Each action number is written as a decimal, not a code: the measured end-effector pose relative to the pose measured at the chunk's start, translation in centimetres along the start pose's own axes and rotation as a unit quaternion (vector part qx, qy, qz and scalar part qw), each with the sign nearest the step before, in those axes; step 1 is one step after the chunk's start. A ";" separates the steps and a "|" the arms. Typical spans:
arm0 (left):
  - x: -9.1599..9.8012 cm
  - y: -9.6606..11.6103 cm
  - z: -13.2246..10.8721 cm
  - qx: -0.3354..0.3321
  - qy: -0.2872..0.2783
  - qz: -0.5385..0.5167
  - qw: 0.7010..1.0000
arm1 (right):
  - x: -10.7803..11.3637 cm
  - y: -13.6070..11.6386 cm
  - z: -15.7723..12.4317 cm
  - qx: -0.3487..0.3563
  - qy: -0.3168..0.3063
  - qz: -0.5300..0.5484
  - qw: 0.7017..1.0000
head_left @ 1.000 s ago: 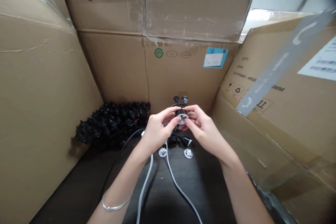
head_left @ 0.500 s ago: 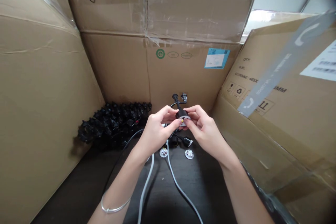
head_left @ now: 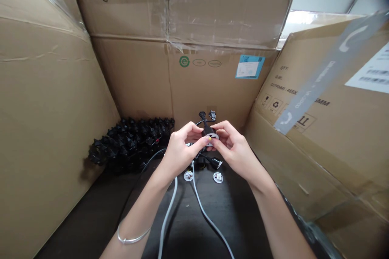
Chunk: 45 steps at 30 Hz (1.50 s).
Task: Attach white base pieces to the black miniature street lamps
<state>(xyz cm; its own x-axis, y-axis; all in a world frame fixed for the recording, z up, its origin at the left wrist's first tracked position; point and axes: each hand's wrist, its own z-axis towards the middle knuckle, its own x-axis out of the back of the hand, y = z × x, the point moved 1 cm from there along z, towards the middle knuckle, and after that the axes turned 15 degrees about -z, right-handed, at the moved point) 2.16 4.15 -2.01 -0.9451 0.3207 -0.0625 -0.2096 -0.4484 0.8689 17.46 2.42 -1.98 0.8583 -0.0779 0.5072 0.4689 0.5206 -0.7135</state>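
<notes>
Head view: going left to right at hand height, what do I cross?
Cardboard wall, heap of black plugs, left hand, round black-and-white fitting, right hand, cardboard box.

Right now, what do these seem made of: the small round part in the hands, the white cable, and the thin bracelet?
The small round part between the left hand and right hand looks like dull black plastic with a pale rim of unclear material. The white cable looks like smooth rubber or PVC, bending softly. The thin bracelet looks like polished silvery metal, from its bright shine.
</notes>
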 end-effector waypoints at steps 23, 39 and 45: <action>0.8 0.4 0.1 0.057 -0.060 -0.053 0.995 | -0.3 -0.3 0.3 -0.061 0.002 0.095 0.994; 0.1 0.0 0.0 0.019 -0.031 0.012 0.999 | -0.7 -0.3 0.2 -0.023 0.059 0.000 0.998; 0.5 0.6 0.0 0.061 -0.044 -0.006 0.997 | 0.0 -0.3 0.1 -0.037 -0.032 0.037 0.998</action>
<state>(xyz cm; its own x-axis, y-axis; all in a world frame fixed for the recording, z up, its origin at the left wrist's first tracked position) 1.59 4.08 -1.50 -0.9158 0.4000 -0.0344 -0.1838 -0.3413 0.9218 17.29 2.40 -1.71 0.8773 0.0139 0.4797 0.4206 0.4588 -0.7827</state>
